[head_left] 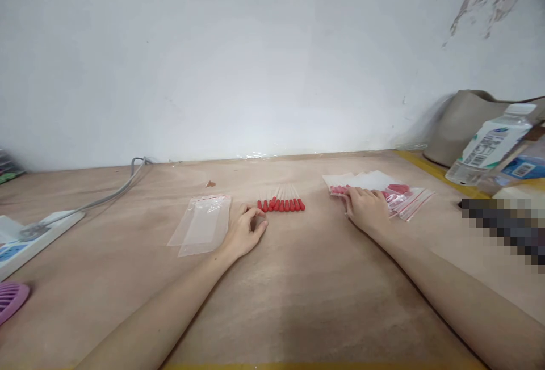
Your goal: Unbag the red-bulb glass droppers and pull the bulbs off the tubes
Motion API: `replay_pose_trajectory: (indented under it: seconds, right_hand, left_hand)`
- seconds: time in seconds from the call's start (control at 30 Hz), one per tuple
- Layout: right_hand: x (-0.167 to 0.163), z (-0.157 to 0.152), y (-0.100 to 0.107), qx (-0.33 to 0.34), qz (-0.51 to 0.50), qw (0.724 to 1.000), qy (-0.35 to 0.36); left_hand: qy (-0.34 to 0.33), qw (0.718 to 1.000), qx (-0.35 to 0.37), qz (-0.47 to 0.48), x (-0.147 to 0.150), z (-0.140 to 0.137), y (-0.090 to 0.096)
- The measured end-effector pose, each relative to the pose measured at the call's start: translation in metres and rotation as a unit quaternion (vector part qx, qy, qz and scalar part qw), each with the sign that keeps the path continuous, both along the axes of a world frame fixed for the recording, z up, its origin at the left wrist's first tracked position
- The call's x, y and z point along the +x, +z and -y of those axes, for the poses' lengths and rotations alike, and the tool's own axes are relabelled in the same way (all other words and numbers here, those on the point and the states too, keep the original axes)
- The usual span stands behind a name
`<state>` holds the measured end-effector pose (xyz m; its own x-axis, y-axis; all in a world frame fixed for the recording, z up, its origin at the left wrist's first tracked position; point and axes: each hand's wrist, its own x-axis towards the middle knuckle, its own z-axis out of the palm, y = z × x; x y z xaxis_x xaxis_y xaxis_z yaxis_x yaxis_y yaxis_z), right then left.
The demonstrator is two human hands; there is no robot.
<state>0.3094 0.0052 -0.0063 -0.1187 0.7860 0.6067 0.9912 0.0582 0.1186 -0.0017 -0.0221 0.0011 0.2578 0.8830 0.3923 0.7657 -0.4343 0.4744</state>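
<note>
A row of several glass droppers with red rubber bulbs (pixel 283 205) lies mid-table, bulbs toward me. Beside the row's left end, my left hand (pixel 244 231) rests with fingers curved and a gap between thumb and forefinger; nothing shows in it. Flat empty zip-lock bags (pixel 204 225) lie just left of that hand. My right hand (pixel 366 208) is at a pile of zip-lock bags with red-bulbed droppers inside (pixel 398 189). Its thumb and fingers close on the near-left edge of a bag there, and the palm hides part of the pile.
At the left stand a white power strip (pixel 55 228) with a grey cable (pixel 114 191) and a purple slotted object (pixel 12 301). On the right are a plastic bottle (pixel 489 146), a grey-beige container (pixel 455 126) and a pixelated dark object (pixel 502 228). A wall (pixel 255 63) closes the back.
</note>
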Motion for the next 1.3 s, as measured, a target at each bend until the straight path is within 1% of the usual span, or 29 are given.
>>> replay_pose_trajectory:
  seconds: [0.07, 0.1, 0.17, 0.2, 0.27, 0.3, 0.37, 0.43, 0.5, 0.53, 0.6, 0.67, 0.7, 0.77, 0.8, 0.87, 0.9, 0.93, 0.97, 1.03, 1.1, 1.17, 1.23, 1.3]
  right_hand:
    - [0.006, -0.002, 0.002, 0.036, -0.066, 0.997, -0.035]
    - [0.01, -0.003, 0.004, 0.055, -0.113, 0.99, -0.061]
    - [0.017, -0.003, 0.01, 0.09, -0.222, 0.964, -0.113]
    - [0.02, -0.002, 0.014, 0.107, -0.275, 0.947, -0.128]
    - [0.026, 0.0, 0.022, 0.142, -0.363, 0.914, -0.116]
    - [0.028, 0.002, 0.026, 0.161, -0.396, 0.899, -0.095]
    - [0.027, 0.006, 0.032, 0.179, -0.458, 0.87, -0.037]
    - [0.019, 0.011, 0.035, 0.152, -0.521, 0.84, 0.031]
    - [0.003, 0.018, 0.035, 0.086, -0.566, 0.814, 0.099]
    - [-0.007, 0.022, 0.034, 0.054, -0.572, 0.809, 0.123]
    - [-0.032, 0.031, 0.03, -0.05, -0.604, 0.776, 0.174]
    - [-0.058, 0.041, 0.025, -0.137, -0.63, 0.74, 0.194]
    - [-0.07, 0.045, 0.022, -0.168, -0.642, 0.722, 0.194]
    - [-0.093, 0.052, 0.018, -0.22, -0.659, 0.694, 0.188]
    - [-0.102, 0.054, 0.016, -0.242, -0.673, 0.672, 0.192]
    - [-0.118, 0.057, 0.012, -0.28, -0.7, 0.625, 0.204]
    - [-0.123, 0.057, 0.01, -0.293, -0.709, 0.607, 0.208]
    - [-0.128, 0.057, 0.008, -0.304, -0.716, 0.592, 0.21]
    - [-0.13, 0.057, 0.007, -0.316, -0.721, 0.579, 0.21]
    - [-0.132, 0.056, 0.006, -0.347, -0.728, 0.551, 0.214]
    - [-0.128, 0.055, 0.007, -0.388, -0.722, 0.528, 0.223]
    - [-0.121, 0.052, 0.009, -0.43, -0.7, 0.524, 0.227]
    - [-0.113, 0.048, 0.012, -0.463, -0.675, 0.531, 0.219]
    - [-0.108, 0.045, 0.015, -0.482, -0.665, 0.532, 0.204]
  left_hand:
    - [-0.007, 1.0, 0.021, -0.016, 0.001, 0.002, 0.002]
    - [-0.007, 0.999, 0.038, -0.03, 0.001, 0.003, 0.003]
    - [0.02, 0.994, 0.074, -0.078, 0.0, 0.006, 0.008]
    - [0.052, 0.989, 0.086, -0.11, -0.001, 0.007, 0.01]
    - [0.142, 0.97, 0.085, -0.179, -0.007, 0.007, 0.013]
    - [0.187, 0.958, 0.064, -0.206, -0.012, 0.005, 0.013]
    - [0.256, 0.939, -0.016, -0.229, -0.023, 0.0, 0.012]
    - [0.288, 0.925, -0.109, -0.222, -0.035, -0.007, 0.009]
    - [0.293, 0.919, -0.16, -0.211, -0.045, -0.014, 0.007]
    - [0.292, 0.918, -0.168, -0.208, -0.049, -0.017, 0.006]
    - [0.293, 0.92, -0.161, -0.203, -0.053, -0.019, 0.006]
    - [0.295, 0.927, -0.13, -0.193, -0.053, -0.018, 0.008]
    - [0.292, 0.933, -0.098, -0.186, -0.051, -0.016, 0.009]
    - [0.267, 0.95, -0.011, -0.164, -0.045, -0.011, 0.014]
    - [0.239, 0.959, 0.035, -0.146, -0.041, -0.007, 0.017]
    - [0.159, 0.977, 0.102, -0.095, -0.03, 0.003, 0.023]
    - [0.108, 0.985, 0.114, -0.068, -0.023, 0.009, 0.026]
    - [0.058, 0.991, 0.109, -0.043, -0.016, 0.016, 0.028]
    - [0.011, 0.996, 0.09, -0.026, -0.009, 0.023, 0.03]
    - [-0.09, 0.995, 0.03, -0.014, 0.004, 0.035, 0.031]
    - [-0.149, 0.989, -0.009, -0.013, 0.014, 0.044, 0.029]
    - [-0.178, 0.983, -0.031, -0.016, 0.019, 0.047, 0.024]
    - [-0.194, 0.98, -0.038, -0.017, 0.02, 0.045, 0.019]
    - [-0.207, 0.978, -0.037, -0.017, 0.018, 0.042, 0.017]
